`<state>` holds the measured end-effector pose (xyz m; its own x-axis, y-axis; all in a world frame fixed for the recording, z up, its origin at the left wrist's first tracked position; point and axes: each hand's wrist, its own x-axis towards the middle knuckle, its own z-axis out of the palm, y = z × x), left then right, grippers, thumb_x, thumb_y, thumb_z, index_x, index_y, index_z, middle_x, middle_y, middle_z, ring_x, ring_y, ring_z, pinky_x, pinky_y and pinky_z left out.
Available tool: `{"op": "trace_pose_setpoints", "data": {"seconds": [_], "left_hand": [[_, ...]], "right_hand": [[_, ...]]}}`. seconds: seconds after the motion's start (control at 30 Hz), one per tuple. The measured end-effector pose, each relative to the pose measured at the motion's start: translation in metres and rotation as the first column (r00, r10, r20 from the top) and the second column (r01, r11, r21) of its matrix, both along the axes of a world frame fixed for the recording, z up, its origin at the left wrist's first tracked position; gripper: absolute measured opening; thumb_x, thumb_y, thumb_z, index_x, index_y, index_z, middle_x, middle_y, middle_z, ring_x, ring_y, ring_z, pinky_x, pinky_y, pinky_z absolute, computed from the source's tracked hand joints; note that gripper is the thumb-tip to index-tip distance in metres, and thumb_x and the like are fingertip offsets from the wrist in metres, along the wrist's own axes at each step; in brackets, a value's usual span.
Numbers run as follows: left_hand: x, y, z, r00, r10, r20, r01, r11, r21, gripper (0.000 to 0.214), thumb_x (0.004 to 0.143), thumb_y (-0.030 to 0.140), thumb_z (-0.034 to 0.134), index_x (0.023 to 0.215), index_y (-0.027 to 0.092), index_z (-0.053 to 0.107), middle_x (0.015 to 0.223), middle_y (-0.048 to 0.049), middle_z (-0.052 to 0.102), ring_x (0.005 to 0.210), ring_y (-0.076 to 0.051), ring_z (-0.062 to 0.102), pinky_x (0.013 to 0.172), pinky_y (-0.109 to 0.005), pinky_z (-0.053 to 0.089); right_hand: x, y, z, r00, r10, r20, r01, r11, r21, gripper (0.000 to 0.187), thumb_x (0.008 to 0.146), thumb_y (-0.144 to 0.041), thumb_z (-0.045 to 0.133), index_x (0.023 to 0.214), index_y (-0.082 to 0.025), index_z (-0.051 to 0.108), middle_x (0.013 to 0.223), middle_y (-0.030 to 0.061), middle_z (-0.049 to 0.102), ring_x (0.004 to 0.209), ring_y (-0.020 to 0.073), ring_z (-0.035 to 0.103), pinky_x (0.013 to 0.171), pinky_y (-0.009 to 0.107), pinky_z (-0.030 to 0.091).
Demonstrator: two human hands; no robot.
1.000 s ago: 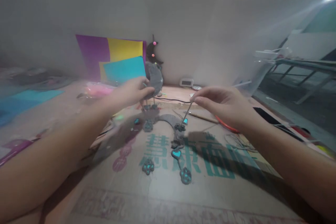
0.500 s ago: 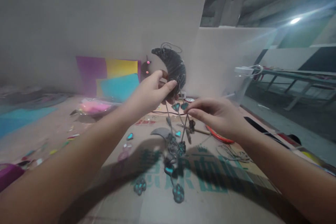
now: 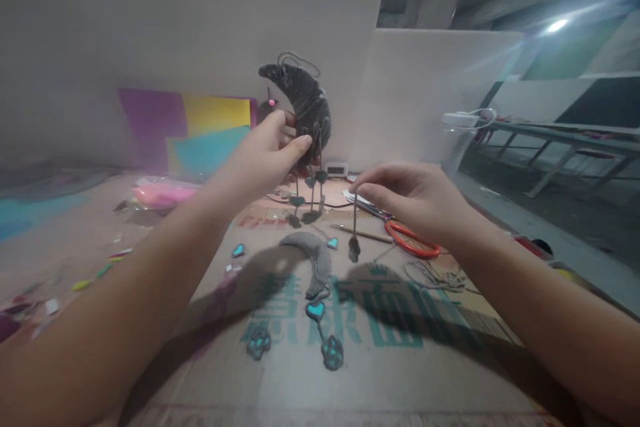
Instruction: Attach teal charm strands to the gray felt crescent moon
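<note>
My left hand (image 3: 275, 150) grips the lower end of a dark crescent moon ornament (image 3: 307, 97) wrapped in yarn, raised above the table. Short cords with small heart charms (image 3: 297, 201) dangle beneath it. To the right, my right hand (image 3: 413, 203) pinches the top of a cord (image 3: 355, 213), from which a small dark charm (image 3: 354, 249) hangs free. Below lies a grey crescent (image 3: 313, 257) on cardboard, with a turquoise heart (image 3: 315, 310) and a paw-shaped charm (image 3: 332, 352) strung near its lower tip. Another paw charm (image 3: 259, 343) rests to the left.
Red-handled scissors (image 3: 414, 240) and a thin wooden-handled tool (image 3: 367, 233) lie behind the crescent. Loose cord (image 3: 437, 277) is at the right. Coloured sheets (image 3: 213, 140) lean on the back wall, near a bag of pink material (image 3: 163, 193). A lidded clear container (image 3: 457, 140) stands at the right.
The moon ornament has moved up and left with my left hand, its charms now clear of the crescent below. My right hand is apart from those strands, with one cord hanging from its fingers.
</note>
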<state>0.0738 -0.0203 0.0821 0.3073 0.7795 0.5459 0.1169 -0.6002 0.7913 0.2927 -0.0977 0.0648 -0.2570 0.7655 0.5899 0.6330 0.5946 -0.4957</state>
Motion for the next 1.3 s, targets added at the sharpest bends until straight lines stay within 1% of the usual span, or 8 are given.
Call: {"op": "trace_pose_setpoints", "data": {"seconds": [0.17,0.27,0.47,0.67,0.8,1.0,1.17,1.3], "left_hand": [[0.0,0.001,-0.003,1.0,-0.026,0.001,0.026,1.0,0.0,0.019,0.092,0.017,0.059,0.11,0.019,0.058,0.08,-0.0016,0.064,0.085,-0.024,0.071,0.078,-0.041,0.058],[0.001,-0.004,-0.001,0.999,-0.034,0.003,0.034,0.999,-0.027,0.019,0.092,0.017,0.058,0.111,0.019,0.057,0.081,-0.0016,0.064,0.089,-0.025,0.071,0.081,-0.043,0.058],[0.003,-0.011,0.001,0.996,-0.033,-0.083,0.035,0.999,0.022,0.012,0.093,0.019,0.056,0.105,0.02,0.054,0.072,0.0009,0.064,0.073,-0.021,0.07,0.07,-0.036,0.057],[0.007,-0.019,0.001,0.994,-0.058,-0.09,0.055,0.998,-0.037,0.016,0.092,0.026,0.06,0.105,0.022,0.052,0.068,0.0004,0.063,0.059,-0.019,0.066,0.054,-0.03,0.048],[0.009,-0.021,-0.001,0.992,-0.089,-0.087,0.084,0.994,-0.064,0.02,0.091,0.029,0.061,0.107,0.024,0.05,0.066,0.0008,0.065,0.059,-0.02,0.067,0.052,-0.03,0.048],[0.01,-0.023,-0.001,0.988,-0.123,-0.092,0.118,0.991,-0.056,0.014,0.092,0.026,0.057,0.103,0.023,0.048,0.064,0.0027,0.064,0.057,-0.019,0.068,0.051,-0.03,0.051],[0.01,-0.023,-0.003,0.987,-0.136,-0.091,0.131,0.989,-0.063,0.018,0.092,0.026,0.058,0.106,0.024,0.047,0.069,0.0019,0.065,0.06,-0.019,0.069,0.051,-0.028,0.05],[0.012,-0.023,-0.004,0.984,-0.152,-0.089,0.145,0.986,-0.08,0.017,0.092,0.026,0.057,0.106,0.024,0.048,0.069,0.0021,0.066,0.062,-0.019,0.07,0.052,-0.028,0.05]], "right_hand": [[-0.002,-0.002,-0.001,1.0,-0.011,0.019,0.011,1.0,-0.001,0.021,0.09,-0.041,0.066,0.087,-0.022,0.077,0.079,0.0039,0.075,0.069,0.0167,0.066,0.06,0.028,0.049],[-0.004,-0.005,0.0,1.0,-0.016,0.012,0.016,1.0,0.0,0.019,0.089,-0.039,0.068,0.087,-0.023,0.077,0.08,0.0035,0.075,0.069,0.0166,0.066,0.062,0.028,0.051],[-0.007,-0.005,0.001,1.0,0.02,-0.02,-0.02,1.0,-0.009,0.017,0.088,-0.037,0.069,0.087,-0.023,0.078,0.082,0.0027,0.077,0.072,0.0164,0.069,0.066,0.028,0.054],[-0.012,-0.007,-0.003,1.0,0.031,0.005,-0.031,1.0,-0.007,0.013,0.087,-0.03,0.068,0.083,-0.021,0.077,0.079,0.0042,0.076,0.066,0.0157,0.065,0.058,0.027,0.051],[-0.015,-0.01,-0.006,0.998,0.019,0.053,-0.022,0.998,0.058,0.014,0.09,-0.028,0.066,0.084,-0.02,0.075,0.077,0.0042,0.075,0.061,0.0139,0.061,0.055,0.027,0.046],[-0.014,-0.007,-0.009,0.98,0.058,0.193,-0.102,0.969,0.224,0.013,0.092,-0.022,0.063,0.086,-0.017,0.074,0.072,0.0022,0.07,0.056,0.0097,0.051,0.053,0.025,0.038],[-0.012,-0.006,-0.01,0.987,0.011,0.161,-0.049,0.97,0.236,0.012,0.091,-0.024,0.064,0.088,-0.018,0.075,0.069,0.0009,0.068,0.056,0.0101,0.05,0.054,0.025,0.037],[-0.013,-0.007,-0.008,0.989,0.009,0.148,-0.043,0.972,0.232,0.013,0.091,-0.025,0.065,0.087,-0.018,0.075,0.069,0.0008,0.068,0.056,0.0099,0.05,0.053,0.025,0.036]]}}
